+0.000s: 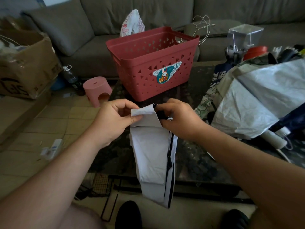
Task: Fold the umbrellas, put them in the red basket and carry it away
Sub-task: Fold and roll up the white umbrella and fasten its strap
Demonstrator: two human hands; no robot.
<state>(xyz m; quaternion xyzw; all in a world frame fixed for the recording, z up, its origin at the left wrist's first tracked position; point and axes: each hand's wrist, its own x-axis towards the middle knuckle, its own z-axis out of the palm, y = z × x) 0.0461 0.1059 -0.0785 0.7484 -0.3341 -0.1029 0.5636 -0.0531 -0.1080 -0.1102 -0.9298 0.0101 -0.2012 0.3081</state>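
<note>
On the dark marbled bench (198,156) at frame centre, our left hand (113,119) and right hand (179,119) both pinched the folded white-and-black fabric umbrella (151,154), below the empty red plastic basket (151,63).

left hand (113,119) pinching, right hand (179,119) gripping

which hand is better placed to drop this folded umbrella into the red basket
Probably the right hand. It grips the white umbrella at its top end near the dark core, directly below the red basket. The left hand only pinches a loose canopy flap, so it would carry fabric, not the bundle.
</note>
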